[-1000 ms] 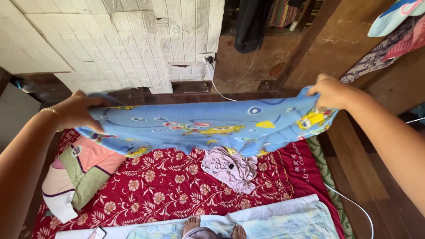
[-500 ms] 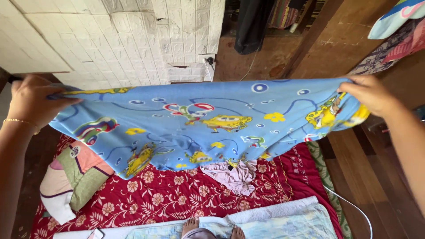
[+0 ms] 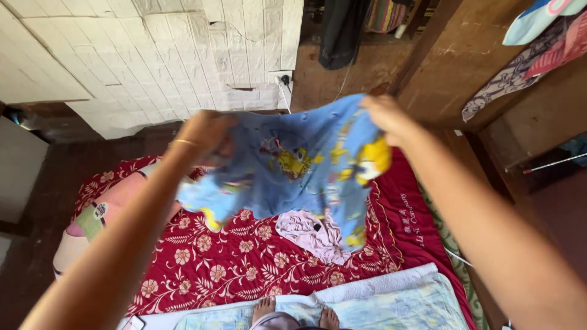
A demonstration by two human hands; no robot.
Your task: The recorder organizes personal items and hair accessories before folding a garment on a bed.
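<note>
Pillow: a pink and green pillow (image 3: 101, 208) is lying at the left edge of the red flowered mattress (image 3: 244, 256), well apart from your hands; you are not touching it.
Left hand: your left hand (image 3: 205, 131) is gripping one upper corner of the blue cartoon-print cloth (image 3: 299, 165), fingers clenched into the fabric, a thin bracelet showing at the wrist. Try pinching the very corner rather than a bunched handful, so the edge is hanging straight.
Cloth: you are holding it in the air above the mattress, in front of the white brick-pattern wall (image 3: 153, 55). It is sagging between your hands, and its lower part is hanging in loose, uneven folds. The picture is blurred here, so I cannot tell whether the edges are meeting.
Doing it well: judging from the drape, you are folding it in half. Be matching corner to corner at the same height, keeping the top edge taut, and letting the weight of the cloth pull the fold flat.
Pale garment: a crumpled pinkish garment (image 3: 312, 232) is lying on the mattress just below the hanging cloth; be keeping the cloth's lower edge from dragging it.
Right hand: your right hand (image 3: 385, 116) is grasping the other upper corner, fingers closed on the fabric, near your left hand.
Near you: your bare feet (image 3: 293, 315) are resting on a light towel (image 3: 391, 299) at the mattress's near edge.
</note>
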